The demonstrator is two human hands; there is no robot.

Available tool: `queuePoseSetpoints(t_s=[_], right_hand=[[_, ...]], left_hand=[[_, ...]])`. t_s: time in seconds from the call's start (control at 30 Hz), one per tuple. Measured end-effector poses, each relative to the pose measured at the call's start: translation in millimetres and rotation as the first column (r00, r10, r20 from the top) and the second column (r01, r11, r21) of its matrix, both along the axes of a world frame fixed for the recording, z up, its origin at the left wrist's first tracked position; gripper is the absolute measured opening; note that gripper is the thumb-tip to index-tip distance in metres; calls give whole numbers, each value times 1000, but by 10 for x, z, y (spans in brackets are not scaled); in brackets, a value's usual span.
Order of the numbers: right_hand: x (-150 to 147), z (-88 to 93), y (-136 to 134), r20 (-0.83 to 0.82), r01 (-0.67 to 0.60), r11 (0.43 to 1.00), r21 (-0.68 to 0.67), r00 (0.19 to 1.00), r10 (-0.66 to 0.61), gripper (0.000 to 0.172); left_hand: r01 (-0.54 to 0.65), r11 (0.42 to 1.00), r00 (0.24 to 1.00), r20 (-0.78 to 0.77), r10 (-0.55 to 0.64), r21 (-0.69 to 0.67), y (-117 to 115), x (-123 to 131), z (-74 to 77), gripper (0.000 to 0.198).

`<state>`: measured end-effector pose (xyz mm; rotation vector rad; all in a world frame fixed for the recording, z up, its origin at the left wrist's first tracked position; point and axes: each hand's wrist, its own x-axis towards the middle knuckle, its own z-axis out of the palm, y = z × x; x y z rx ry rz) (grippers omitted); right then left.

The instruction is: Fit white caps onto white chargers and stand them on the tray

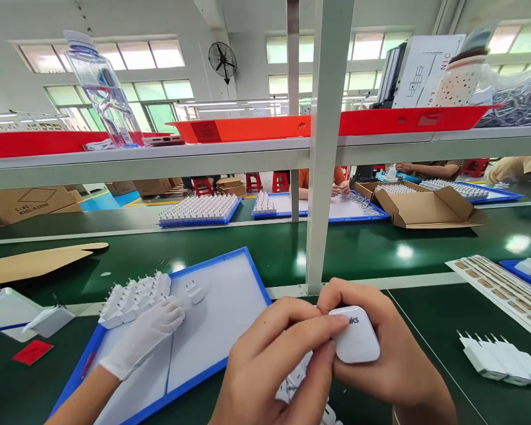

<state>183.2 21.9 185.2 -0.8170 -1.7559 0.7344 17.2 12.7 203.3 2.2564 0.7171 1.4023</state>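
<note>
A small white power adapter (358, 343) with rounded corners and dark lettering is held up between my hands. My right hand (392, 354) grips it from behind and along its right side. The fingers of my left hand (277, 360) are closed at its left edge, with a fingertip over part of the lettering. Whether they pinch anything else there is hidden. Below and partly behind my left hand lie more white pieces (298, 378), mostly covered. Several white adapters with pins up (502, 357) lie in a row to the right.
A co-worker's white-gloved hand (148, 336) reaches over a blue-rimmed tray (221, 313) beside grouped white adapters (135, 298). An upright post (325, 147) and a shelf (230, 159) stand ahead. Printed label sheets (504, 292) lie at right. Across the green belt (265, 254), other people sit behind trays.
</note>
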Motion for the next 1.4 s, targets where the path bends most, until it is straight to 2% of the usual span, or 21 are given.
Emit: queuePoseSetpoints(t_s=[0.1,0.23,0.4,0.53,0.63,0.77,1.03,1.27,1.4], right_hand=[[-21,-6,-8,17,-33,999,14,999,33,22],[-46,-1,-17,-6,-94,995,-32,996,94,22],[-39,-1,-26,22,-97,994,-54,995,98,23],[-41,8,-34,62,-54,998,-35,997,56,22],[-46,14,-45,78,-31,999,-27,996,33,21],[-48,9,-60,77,-25,1000,-13,997,26,19],[-61,20,-131,143,51,998,19,988,-54,20],[-79,37,-167,142,87,994,66,985,-95,22],[-47,52,-199,192,130,990,57,972,-139,20]], left_hand=[[-10,999,1000,-13,11,31,23,32,-47,36],[-36,993,998,-39,40,110,51,44,-101,37],[-19,990,995,-92,32,139,51,5,-95,37],[-28,988,992,-120,47,152,34,-18,-74,36],[-50,976,987,-139,81,213,33,-24,-84,34],[-55,949,986,-132,101,312,49,-30,-112,36],[-89,912,987,-86,134,399,50,-26,-95,25],[-91,913,991,-50,121,397,27,-26,-105,25],[-29,936,999,-21,38,352,48,-8,-109,22]])
